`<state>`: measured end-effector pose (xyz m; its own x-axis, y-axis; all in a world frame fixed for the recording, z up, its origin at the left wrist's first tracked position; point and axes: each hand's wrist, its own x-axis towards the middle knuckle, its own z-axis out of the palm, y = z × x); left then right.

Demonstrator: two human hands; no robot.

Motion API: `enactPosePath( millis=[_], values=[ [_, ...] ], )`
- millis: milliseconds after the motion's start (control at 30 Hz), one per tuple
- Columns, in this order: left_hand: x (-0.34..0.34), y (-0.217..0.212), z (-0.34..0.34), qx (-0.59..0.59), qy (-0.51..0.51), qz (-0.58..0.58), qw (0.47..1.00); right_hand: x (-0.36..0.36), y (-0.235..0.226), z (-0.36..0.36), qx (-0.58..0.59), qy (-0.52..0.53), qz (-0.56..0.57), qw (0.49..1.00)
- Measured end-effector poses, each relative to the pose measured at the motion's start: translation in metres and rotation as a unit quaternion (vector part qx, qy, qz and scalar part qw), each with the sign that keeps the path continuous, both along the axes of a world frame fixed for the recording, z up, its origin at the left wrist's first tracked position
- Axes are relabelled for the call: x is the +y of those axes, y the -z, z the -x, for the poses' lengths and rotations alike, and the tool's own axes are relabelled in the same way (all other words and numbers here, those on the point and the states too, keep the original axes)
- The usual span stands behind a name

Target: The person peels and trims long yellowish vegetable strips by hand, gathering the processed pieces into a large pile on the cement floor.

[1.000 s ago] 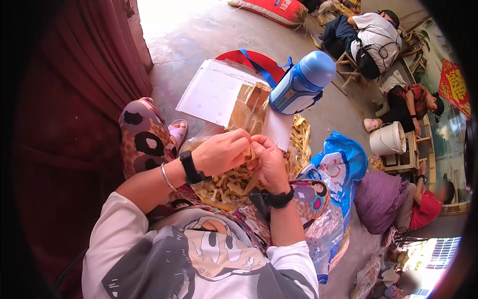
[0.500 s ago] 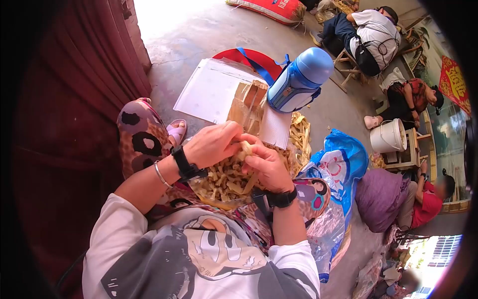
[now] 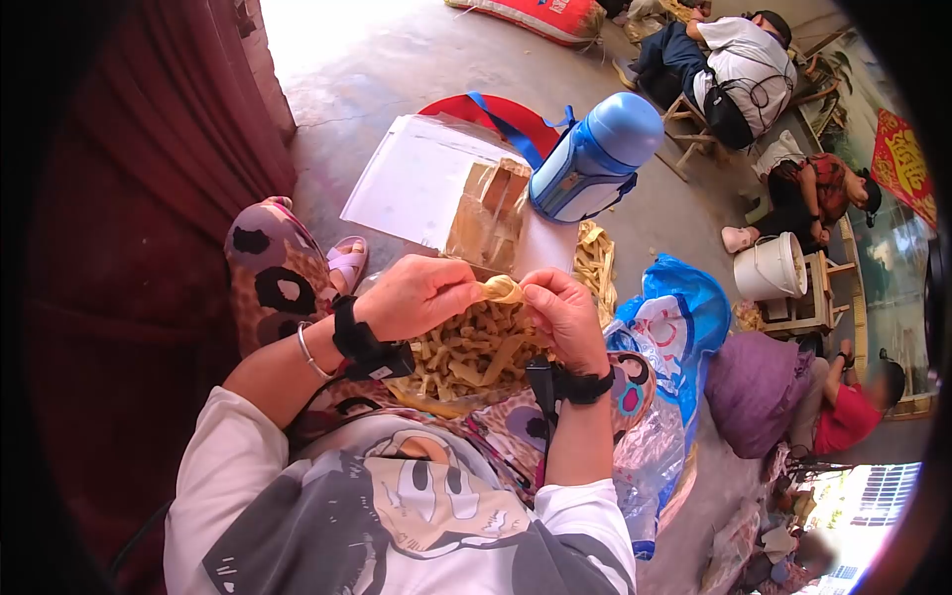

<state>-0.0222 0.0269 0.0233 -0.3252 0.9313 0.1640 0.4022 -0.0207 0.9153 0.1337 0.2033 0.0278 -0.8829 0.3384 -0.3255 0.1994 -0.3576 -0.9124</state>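
Observation:
A pale yellow knotted strip (image 3: pixel 502 289) is stretched between my two hands, with a rounded knot in its middle. My left hand (image 3: pixel 421 297) pinches one end between thumb and fingers. The other end is gripped by my right hand (image 3: pixel 565 312), its fingertips curled in close to the knot. Below both hands, a heap of short yellow strip pieces (image 3: pixel 461 352), many apparently knotted, lies in clear plastic on my lap. Longer yellow strips (image 3: pixel 595 263) lie to the right, past my right hand. I cannot tell what the strips are made of.
Ahead stand a blue bottle (image 3: pixel 600 159) and a tape-covered cardboard piece (image 3: pixel 488 218) on white sheets (image 3: pixel 397 183), over a red round surface (image 3: pixel 476 107). A blue and clear plastic bag (image 3: pixel 679 307) lies right. Farther right are a white bucket (image 3: pixel 772 268) and several seated people.
My hands have moved apart sideways, pulling the strip between them. The knot, partly covered by my fingers before, now shows plainly.

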Motion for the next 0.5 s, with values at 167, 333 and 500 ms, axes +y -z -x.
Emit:
enactPosePath(
  millis=[167,333,500],
  values=[
    [-0.003,0.007,0.000,-0.139,0.065,0.012,0.988,-0.001,0.000,-0.002,0.017,-0.003,0.007,1.000],
    [0.004,0.001,-0.007,-0.426,0.058,0.072,0.900,-0.007,0.002,-0.002,0.036,-0.017,0.014,0.999],
    [0.000,0.006,0.000,-0.378,0.075,0.044,0.922,-0.003,0.006,0.000,0.043,0.015,0.016,0.999]
  ],
)
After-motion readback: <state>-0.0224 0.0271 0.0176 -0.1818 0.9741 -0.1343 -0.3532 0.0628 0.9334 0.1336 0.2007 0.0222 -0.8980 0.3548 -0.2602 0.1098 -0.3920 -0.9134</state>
